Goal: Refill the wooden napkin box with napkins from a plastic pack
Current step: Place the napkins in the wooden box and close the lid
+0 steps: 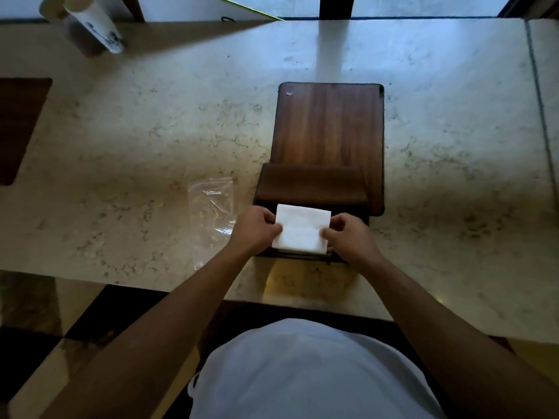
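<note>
Napkins [301,229], a white folded stack, sit over the open wooden box [314,189] near the table's [136,131] front edge. Left hand [257,226] grips the stack's 9 o'clock edge; right hand [348,237] grips its 3 o'clock edge. Box lid [328,125] lies flat at 12 o'clock. Clear plastic pack [211,213] lies flat at 9 o'clock of the box; a cup [90,22] stands at 10 o'clock, well apart.

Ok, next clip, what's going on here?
A person is refilling a wooden napkin box on a marble counter. The left hand and right hand grip opposite sides of a white napkin stack, holding it over the box's open compartment. The lid is swung open away from the person. The clear plastic pack lies flat and apparently empty left of the box.
</note>
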